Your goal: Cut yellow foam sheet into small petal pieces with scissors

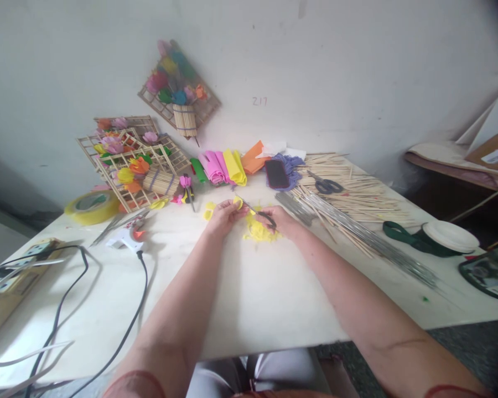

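My left hand [224, 214] pinches a small piece of yellow paper [237, 202] above the white table [249, 298]. My right hand [279, 221] is closed around black-handled scissors [260, 213], whose blades point toward that yellow piece. A pile of yellow paper scraps [259, 232] lies on the table between and just below both hands. More yellow bits [209, 210] sit to the left of my left hand.
Rolled coloured paper [224, 166], a phone [276, 173], a second pair of scissors [327, 186] and bamboo sticks [352, 193] lie behind. Wooden racks with paper flowers [133, 163], yellow tape [92, 207], a glue gun [126, 236] with cord, and a power strip [12, 276] are left. Green tape [431, 240] lies right.
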A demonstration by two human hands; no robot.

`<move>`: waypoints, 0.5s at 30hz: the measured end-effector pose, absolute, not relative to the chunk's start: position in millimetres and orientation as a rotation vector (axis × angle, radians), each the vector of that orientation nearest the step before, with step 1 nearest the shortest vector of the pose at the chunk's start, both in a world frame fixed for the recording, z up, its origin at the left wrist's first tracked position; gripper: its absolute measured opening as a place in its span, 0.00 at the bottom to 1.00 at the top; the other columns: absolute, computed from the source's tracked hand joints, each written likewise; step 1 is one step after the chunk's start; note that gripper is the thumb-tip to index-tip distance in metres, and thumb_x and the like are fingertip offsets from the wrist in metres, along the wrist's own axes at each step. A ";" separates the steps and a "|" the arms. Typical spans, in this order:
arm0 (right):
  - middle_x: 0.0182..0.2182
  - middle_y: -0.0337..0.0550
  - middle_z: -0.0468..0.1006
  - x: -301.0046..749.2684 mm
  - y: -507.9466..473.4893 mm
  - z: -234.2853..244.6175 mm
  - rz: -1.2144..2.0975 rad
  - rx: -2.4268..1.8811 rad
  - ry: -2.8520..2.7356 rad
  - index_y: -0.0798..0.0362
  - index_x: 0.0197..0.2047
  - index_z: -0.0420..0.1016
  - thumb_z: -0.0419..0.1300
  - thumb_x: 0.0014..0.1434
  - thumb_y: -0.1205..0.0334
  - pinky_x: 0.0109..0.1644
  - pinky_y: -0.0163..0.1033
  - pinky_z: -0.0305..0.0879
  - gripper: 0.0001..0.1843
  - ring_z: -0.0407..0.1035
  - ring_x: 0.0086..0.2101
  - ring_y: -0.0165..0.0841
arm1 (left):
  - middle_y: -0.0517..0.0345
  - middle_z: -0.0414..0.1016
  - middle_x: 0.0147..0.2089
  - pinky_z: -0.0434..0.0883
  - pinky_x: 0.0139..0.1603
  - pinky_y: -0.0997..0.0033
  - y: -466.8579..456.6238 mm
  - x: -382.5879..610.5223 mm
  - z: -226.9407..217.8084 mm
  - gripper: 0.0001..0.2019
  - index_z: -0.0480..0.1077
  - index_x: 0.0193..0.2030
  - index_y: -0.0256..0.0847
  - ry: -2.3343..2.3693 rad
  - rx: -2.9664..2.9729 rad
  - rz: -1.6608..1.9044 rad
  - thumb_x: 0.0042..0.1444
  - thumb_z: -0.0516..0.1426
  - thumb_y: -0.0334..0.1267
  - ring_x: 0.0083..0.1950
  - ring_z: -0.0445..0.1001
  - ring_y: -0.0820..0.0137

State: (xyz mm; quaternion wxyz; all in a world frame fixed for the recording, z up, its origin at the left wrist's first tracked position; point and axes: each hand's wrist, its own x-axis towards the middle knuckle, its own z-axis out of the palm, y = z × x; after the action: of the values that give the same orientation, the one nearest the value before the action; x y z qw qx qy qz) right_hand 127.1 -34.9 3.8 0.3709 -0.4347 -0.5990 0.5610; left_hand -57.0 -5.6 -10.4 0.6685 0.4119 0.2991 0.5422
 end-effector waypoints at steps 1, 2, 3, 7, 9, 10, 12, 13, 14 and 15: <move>0.11 0.29 0.62 127.2 -34.7 3.3 1.435 -1.114 -1.535 0.56 0.22 0.67 0.66 0.43 0.54 0.11 0.28 0.46 0.16 0.51 0.11 0.20 | 0.50 0.77 0.29 0.73 0.40 0.70 -5.5 -57.1 -10.4 0.08 0.69 0.29 0.33 0.670 0.929 1.222 0.47 0.63 0.34 0.35 0.78 0.67; 0.10 0.29 0.62 127.2 -34.3 2.8 1.433 -1.114 -1.533 0.56 0.22 0.67 0.66 0.43 0.54 0.11 0.28 0.46 0.16 0.51 0.10 0.20 | 0.50 0.77 0.30 0.73 0.40 0.70 -5.4 -57.2 -10.4 0.08 0.69 0.29 0.33 0.667 0.927 1.220 0.47 0.63 0.34 0.35 0.78 0.68; 0.10 0.29 0.61 127.2 -33.8 2.3 1.431 -1.116 -1.529 0.56 0.22 0.67 0.66 0.43 0.54 0.11 0.28 0.46 0.16 0.51 0.10 0.20 | 0.50 0.77 0.30 0.74 0.40 0.70 -5.3 -57.4 -10.5 0.07 0.69 0.29 0.32 0.667 0.923 1.217 0.47 0.63 0.34 0.34 0.78 0.68; 0.10 0.29 0.61 127.2 -31.9 1.3 1.439 -1.124 -1.506 0.56 0.22 0.67 0.66 0.43 0.53 0.11 0.29 0.45 0.16 0.50 0.10 0.20 | 0.48 0.78 0.32 0.74 0.40 0.70 -4.2 -58.2 -11.3 0.07 0.69 0.28 0.32 0.690 0.904 1.207 0.48 0.62 0.33 0.32 0.77 0.70; 0.10 0.30 0.61 127.2 -31.9 1.5 1.444 -1.124 -1.504 0.56 0.22 0.68 0.66 0.43 0.52 0.11 0.29 0.45 0.16 0.51 0.10 0.20 | 0.48 0.78 0.32 0.74 0.41 0.70 -3.2 -58.5 -12.1 0.07 0.69 0.29 0.32 0.688 0.895 1.219 0.47 0.62 0.33 0.33 0.77 0.70; 0.10 0.30 0.61 127.2 -32.0 1.6 1.445 -1.124 -1.507 0.56 0.22 0.68 0.66 0.43 0.52 0.11 0.28 0.45 0.16 0.51 0.10 0.20 | 0.49 0.78 0.32 0.74 0.41 0.70 -2.7 -58.6 -12.5 0.07 0.69 0.29 0.32 0.682 0.889 1.229 0.47 0.63 0.33 0.33 0.77 0.70; 0.10 0.29 0.61 127.4 -32.5 1.4 1.443 -1.119 -1.518 0.55 0.22 0.67 0.66 0.43 0.52 0.11 0.28 0.46 0.16 0.51 0.10 0.20 | 0.50 0.77 0.32 0.74 0.41 0.71 -2.0 -58.6 -13.2 0.07 0.70 0.30 0.32 0.670 0.878 1.248 0.47 0.63 0.33 0.35 0.78 0.70; 0.11 0.29 0.62 127.6 -32.6 1.0 1.442 -1.115 -1.523 0.55 0.22 0.67 0.66 0.44 0.53 0.11 0.28 0.46 0.16 0.51 0.10 0.20 | 0.50 0.77 0.32 0.74 0.40 0.71 -1.8 -58.5 -13.4 0.07 0.70 0.30 0.32 0.668 0.873 1.254 0.47 0.63 0.32 0.35 0.78 0.70; 0.11 0.29 0.62 127.7 -32.5 0.4 1.443 -1.112 -1.527 0.55 0.22 0.67 0.65 0.44 0.53 0.12 0.27 0.46 0.16 0.52 0.10 0.20 | 0.51 0.77 0.31 0.74 0.40 0.72 -1.7 -58.4 -13.4 0.07 0.69 0.30 0.32 0.666 0.869 1.258 0.47 0.63 0.32 0.35 0.78 0.69; 0.11 0.29 0.62 127.9 -32.4 -0.3 1.445 -1.110 -1.528 0.55 0.22 0.67 0.65 0.44 0.53 0.12 0.27 0.46 0.16 0.52 0.11 0.20 | 0.51 0.77 0.31 0.74 0.40 0.72 -1.8 -58.2 -13.3 0.07 0.69 0.30 0.32 0.666 0.867 1.260 0.47 0.63 0.32 0.35 0.78 0.69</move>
State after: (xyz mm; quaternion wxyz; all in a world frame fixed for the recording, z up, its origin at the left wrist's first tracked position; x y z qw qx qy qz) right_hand 127.9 -32.4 -0.3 0.3727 -0.4331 -0.5963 0.5638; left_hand -58.2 -1.8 -13.3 0.6717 0.3848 0.2958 0.5596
